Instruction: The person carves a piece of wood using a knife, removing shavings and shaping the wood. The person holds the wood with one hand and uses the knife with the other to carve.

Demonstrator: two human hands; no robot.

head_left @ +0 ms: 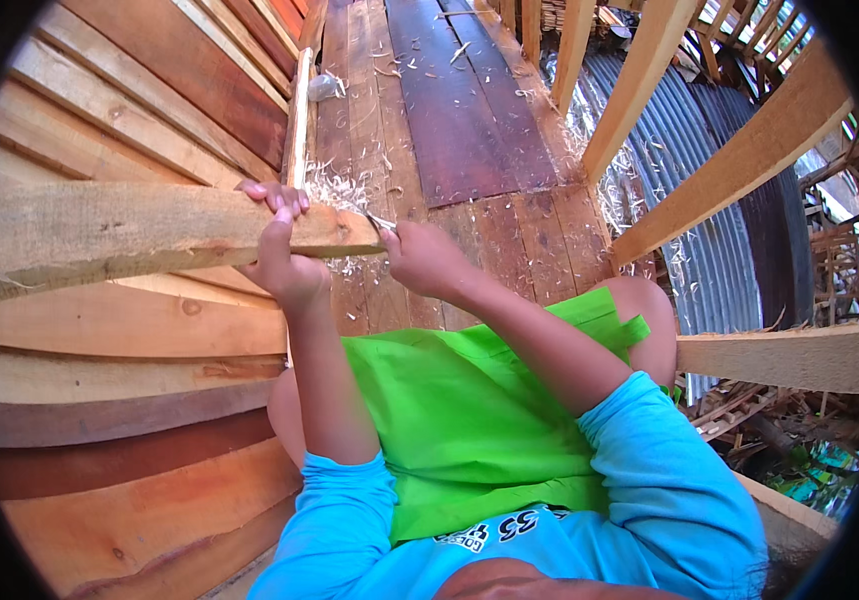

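A long pale wooden plank (139, 228) reaches in from the left and ends in front of me. My left hand (284, 245) is closed around it near that end, thumb on the near side and fingers over the top. At the plank's tip, my right hand (424, 260) is shut in a fist on a thin-bladed cutting tool (379, 220). Its narrow blade rests against the plank's end, and the handle is hidden in my fist. Curled wood shavings (337, 190) lie on the floor just beyond.
Stacked board siding (139, 330) rises on my left. Plank flooring (504, 235) with darker panels (469, 120) stretches ahead. Wooden railing posts (739, 150) stand at the right, with corrugated metal sheets (694, 180) beyond. A clear plastic bag (325, 87) lies by the left wall.
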